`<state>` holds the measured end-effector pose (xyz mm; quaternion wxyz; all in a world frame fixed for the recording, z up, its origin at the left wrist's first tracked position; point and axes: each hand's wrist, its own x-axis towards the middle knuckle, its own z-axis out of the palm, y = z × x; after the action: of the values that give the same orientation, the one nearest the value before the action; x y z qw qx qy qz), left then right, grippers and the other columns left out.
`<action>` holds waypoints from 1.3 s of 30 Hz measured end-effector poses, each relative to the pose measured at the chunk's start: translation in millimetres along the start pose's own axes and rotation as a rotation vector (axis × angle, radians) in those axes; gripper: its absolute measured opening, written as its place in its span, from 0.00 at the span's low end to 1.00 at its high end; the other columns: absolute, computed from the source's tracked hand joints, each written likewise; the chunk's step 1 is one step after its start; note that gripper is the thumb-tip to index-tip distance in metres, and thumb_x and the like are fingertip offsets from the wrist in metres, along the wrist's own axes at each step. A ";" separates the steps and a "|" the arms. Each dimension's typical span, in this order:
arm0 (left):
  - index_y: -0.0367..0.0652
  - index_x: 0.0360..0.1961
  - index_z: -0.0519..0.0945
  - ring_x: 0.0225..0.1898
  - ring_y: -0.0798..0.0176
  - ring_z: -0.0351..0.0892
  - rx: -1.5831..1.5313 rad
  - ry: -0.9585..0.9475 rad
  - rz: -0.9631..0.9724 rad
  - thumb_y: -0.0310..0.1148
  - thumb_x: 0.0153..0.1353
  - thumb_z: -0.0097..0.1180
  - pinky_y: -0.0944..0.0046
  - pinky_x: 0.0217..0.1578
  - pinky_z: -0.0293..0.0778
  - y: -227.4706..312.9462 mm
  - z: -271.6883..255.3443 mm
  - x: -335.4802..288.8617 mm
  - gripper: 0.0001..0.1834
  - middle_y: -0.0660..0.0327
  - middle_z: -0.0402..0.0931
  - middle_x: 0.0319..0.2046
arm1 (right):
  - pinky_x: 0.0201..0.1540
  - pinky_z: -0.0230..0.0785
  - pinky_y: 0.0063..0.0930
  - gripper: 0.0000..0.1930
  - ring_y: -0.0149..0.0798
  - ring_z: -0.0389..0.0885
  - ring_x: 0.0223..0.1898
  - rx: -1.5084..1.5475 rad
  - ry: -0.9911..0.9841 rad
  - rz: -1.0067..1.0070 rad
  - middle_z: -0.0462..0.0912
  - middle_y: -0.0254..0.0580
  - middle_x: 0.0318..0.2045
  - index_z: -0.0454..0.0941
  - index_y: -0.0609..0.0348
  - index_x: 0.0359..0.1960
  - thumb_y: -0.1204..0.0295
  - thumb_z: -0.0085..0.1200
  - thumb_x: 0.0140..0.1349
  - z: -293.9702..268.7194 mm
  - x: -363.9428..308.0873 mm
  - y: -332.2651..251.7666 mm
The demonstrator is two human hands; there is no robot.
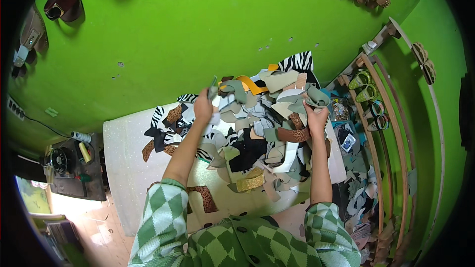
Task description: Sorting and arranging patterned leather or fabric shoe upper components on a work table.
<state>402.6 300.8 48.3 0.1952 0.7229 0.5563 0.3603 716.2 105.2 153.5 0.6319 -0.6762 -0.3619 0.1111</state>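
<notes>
My left hand (pixel 203 108) is closed around a small grey-green scrap of material (pixel 213 90), held above the left part of a large scrap pile. On the right, my right hand (pixel 316 118) grips a curled grey-green scrap (pixel 316 96) between thumb and fingers. Below and around both hands spread many cut offcuts of fabric or leather-like sheet: a zebra-print piece (pixel 298 61), an orange strip (pixel 251 85), a black piece (pixel 247 154), a gold glitter piece (pixel 251 180) and a brown leopard-print strip (pixel 294 135) beside my right hand.
The offcuts lie on a white table (pixel 121 158) against a green wall (pixel 198 34). Another leopard-print piece (pixel 204 199) rests near its front edge. At right stand a wooden rack (pixel 373 133) with sandals (pixel 366 93) and more scraps (pixel 356 168). A sewing-type machine table (pixel 76 183) is at left.
</notes>
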 end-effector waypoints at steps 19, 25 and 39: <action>0.46 0.58 0.67 0.53 0.46 0.70 0.060 -0.540 0.131 0.54 0.43 0.66 0.52 0.54 0.66 2.1 -3.7 -4.2 0.43 0.47 0.72 0.50 | 0.47 0.70 0.37 0.25 0.55 0.78 0.43 -0.775 -1.066 0.004 0.81 0.55 0.39 0.77 0.61 0.43 0.74 0.66 0.36 -5.9 -16.5 -10.0; 0.45 0.51 0.70 0.37 0.53 0.81 -0.029 -0.407 -0.040 0.33 0.51 0.59 0.56 0.39 0.75 16.4 48.0 -7.9 0.24 0.51 0.80 0.32 | 0.49 0.68 0.34 0.24 0.52 0.79 0.44 -0.614 -1.004 -0.020 0.81 0.53 0.39 0.77 0.62 0.44 0.76 0.63 0.39 -13.8 -25.7 -11.1; 0.40 0.48 0.75 0.39 0.69 0.76 -0.585 -0.244 0.123 0.16 0.54 0.49 0.68 0.41 0.72 45.4 -116.8 62.4 0.19 0.61 0.79 0.37 | 0.46 0.68 0.29 0.18 0.37 0.76 0.41 -0.267 -0.380 -0.117 0.78 0.43 0.39 0.72 0.64 0.45 0.75 0.62 0.53 -38.9 -11.9 -49.4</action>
<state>354.0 332.1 175.8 0.4378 0.7062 0.3567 0.4270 714.1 64.5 202.9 0.4627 -0.6987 -0.5244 0.1509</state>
